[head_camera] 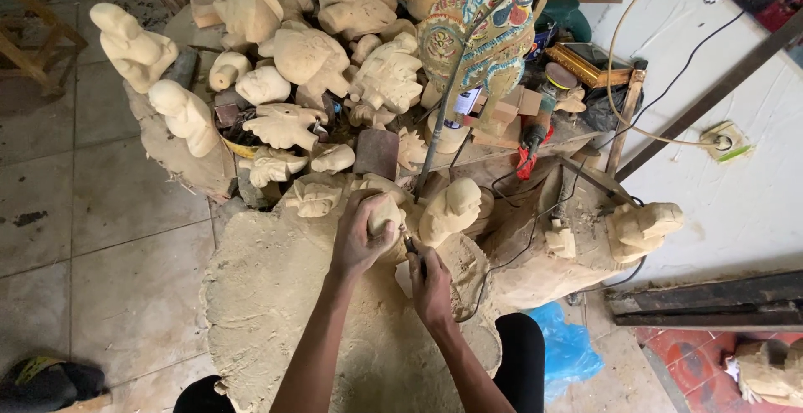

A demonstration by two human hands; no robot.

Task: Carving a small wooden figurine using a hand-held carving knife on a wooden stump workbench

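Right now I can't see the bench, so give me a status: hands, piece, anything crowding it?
Left hand gripping small pale wood carving. Right hand holding thin rotary tool against it. Unfinished carving stands close beside; cord trails right.

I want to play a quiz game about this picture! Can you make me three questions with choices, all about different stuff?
1. Where is the blue plastic bag?
A. on the floor by the person's knee
B. on top of the carvings
C. hanging on the wall

2. What colour are most carvings?
A. black
B. pale cream
C. red

3. What is the left hand doing?
A. lying flat and empty
B. gripping a small wooden carving
C. pointing at the wall

Answers: 1 A, it lies low beside the dark trouser knee. 2 B, the unpainted wood looks pale. 3 B, its fingers wrap the carving while the right hand holds a thin tool against it.
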